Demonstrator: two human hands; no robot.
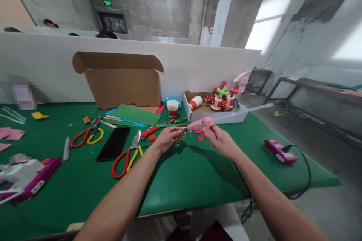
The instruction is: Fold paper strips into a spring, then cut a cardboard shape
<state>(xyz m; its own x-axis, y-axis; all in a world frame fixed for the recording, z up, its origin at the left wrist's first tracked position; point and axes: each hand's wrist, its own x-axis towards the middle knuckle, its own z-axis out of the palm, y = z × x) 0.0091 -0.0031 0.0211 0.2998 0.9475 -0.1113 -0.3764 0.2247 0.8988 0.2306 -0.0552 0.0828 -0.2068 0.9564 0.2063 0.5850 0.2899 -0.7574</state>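
Observation:
In my right hand (222,141) is a pink hot glue gun (208,125), its nozzle pointing left. A long clear glue stick (249,110) juts out of its back toward the upper right. My left hand (169,138) pinches a green-and-yellow folded paper spring (180,138) by its upper end, and the nozzle is right at that end; whether they touch I cannot tell. Small red paper pieces (200,138) lie on the table below the glue gun. Behind my hands stands a red and white paper cup (172,108), with another folded paper spring (180,120) near it.
Scissors with red and yellow handles (120,163), a black phone (114,144) and another pair of scissors (87,136) lie left. A white box (216,116) holds cup figures. Coloured paper (138,113) is at the back. A cord runs from a purple box (279,151) at right.

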